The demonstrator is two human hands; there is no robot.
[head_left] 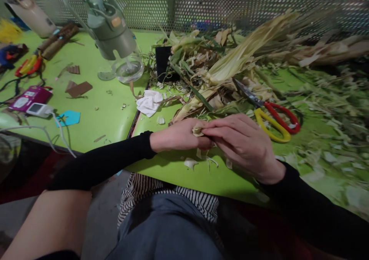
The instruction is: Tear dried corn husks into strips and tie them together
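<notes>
Both hands meet over the near edge of the green table. A small pale piece of corn husk (198,130), looking folded or curled, shows between them. My left hand (184,134) is closed around its lower part, with the fingertips hidden. From the right, the fingertips of my right hand (245,143) pinch the husk's side. Just beyond the hands lies a bundle of dry corn husks (230,64). Scissors (273,118) with one red and one yellow handle rest behind my right hand, blades pointing away to the left. Husk scraps (190,163) lie below the hands.
A green-lidded water bottle (115,33) stands at the back left near a crumpled white tissue (149,102). Left of it are a purple box (31,98), a white charger (40,109) with cable and another pair of scissors (29,65). A perforated metal screen (150,6) closes the back.
</notes>
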